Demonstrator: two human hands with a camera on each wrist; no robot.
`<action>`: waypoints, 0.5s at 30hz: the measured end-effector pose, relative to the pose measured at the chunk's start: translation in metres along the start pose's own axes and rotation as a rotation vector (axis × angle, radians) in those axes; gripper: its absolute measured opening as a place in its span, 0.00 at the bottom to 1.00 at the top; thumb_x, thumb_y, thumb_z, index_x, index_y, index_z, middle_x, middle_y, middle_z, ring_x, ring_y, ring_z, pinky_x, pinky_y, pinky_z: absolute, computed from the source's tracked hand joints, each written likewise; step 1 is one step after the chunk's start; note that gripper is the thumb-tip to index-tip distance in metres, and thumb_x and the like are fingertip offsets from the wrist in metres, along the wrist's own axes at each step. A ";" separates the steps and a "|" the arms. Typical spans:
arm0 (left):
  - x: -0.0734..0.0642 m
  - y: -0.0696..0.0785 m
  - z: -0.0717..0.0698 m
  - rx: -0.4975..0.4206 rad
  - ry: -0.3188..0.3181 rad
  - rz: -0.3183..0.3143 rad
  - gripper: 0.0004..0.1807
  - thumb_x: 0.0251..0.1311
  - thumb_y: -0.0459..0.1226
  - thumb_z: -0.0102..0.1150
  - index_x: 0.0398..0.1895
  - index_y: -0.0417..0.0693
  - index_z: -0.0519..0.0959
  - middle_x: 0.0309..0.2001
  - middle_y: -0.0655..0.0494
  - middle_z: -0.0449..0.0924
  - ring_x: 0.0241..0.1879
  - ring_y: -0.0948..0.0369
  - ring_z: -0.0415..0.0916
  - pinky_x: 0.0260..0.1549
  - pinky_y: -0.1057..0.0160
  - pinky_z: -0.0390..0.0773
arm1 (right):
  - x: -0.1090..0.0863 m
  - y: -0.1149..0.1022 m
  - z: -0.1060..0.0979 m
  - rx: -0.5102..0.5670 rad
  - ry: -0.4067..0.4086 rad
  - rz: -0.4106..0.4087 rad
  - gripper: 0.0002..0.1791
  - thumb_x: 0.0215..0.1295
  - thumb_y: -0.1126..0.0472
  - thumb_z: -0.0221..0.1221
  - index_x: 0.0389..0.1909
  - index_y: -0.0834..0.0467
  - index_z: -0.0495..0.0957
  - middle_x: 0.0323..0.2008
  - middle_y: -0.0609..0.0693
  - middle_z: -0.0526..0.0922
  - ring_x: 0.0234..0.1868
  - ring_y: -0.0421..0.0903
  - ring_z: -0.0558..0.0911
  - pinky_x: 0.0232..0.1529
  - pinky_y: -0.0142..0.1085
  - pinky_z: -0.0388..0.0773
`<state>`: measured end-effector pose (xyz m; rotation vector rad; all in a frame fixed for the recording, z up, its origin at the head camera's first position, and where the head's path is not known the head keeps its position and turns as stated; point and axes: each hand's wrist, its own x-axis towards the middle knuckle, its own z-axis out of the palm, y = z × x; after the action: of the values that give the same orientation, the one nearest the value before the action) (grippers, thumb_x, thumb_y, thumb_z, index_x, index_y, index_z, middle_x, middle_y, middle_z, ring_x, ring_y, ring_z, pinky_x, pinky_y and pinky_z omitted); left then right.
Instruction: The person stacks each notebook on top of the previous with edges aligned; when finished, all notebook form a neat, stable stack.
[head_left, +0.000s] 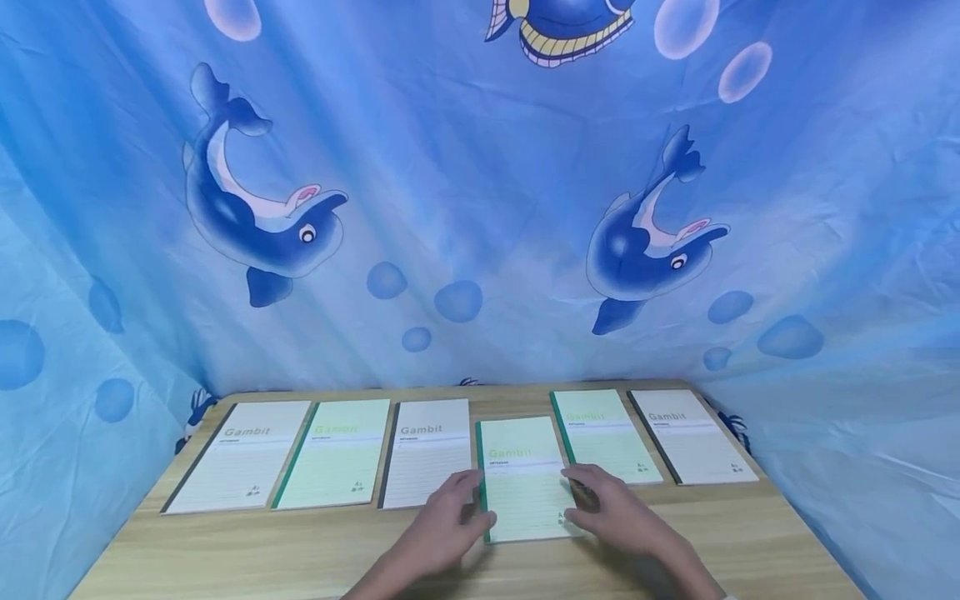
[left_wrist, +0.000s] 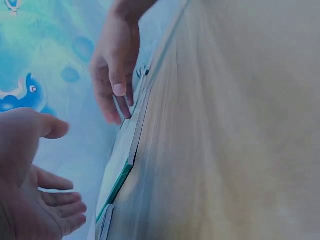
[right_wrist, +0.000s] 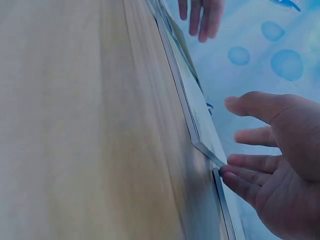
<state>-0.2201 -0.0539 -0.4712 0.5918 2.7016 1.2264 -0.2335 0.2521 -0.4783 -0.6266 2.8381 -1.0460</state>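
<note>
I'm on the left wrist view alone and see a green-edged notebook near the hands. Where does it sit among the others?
Observer: From the head view, that green-spined notebook is fourth from the left in a row of six.

Operator: Good. I only get its edge at a steep angle here. Is anything printed on the upper part of the cover?

Observer: Yes, the head view shows the word "Gambit" in pale green letters across it.
</note>
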 end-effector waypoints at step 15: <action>-0.018 -0.008 -0.003 -0.469 -0.078 -0.173 0.37 0.73 0.49 0.55 0.72 0.27 0.66 0.67 0.29 0.73 0.67 0.33 0.72 0.64 0.30 0.73 | -0.020 0.002 -0.006 0.364 -0.042 0.182 0.30 0.70 0.55 0.64 0.67 0.69 0.73 0.59 0.62 0.83 0.58 0.55 0.83 0.54 0.29 0.83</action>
<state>-0.2063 -0.0678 -0.4760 0.3264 2.2257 1.6655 -0.2173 0.2647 -0.4761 -0.3453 2.5129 -1.4403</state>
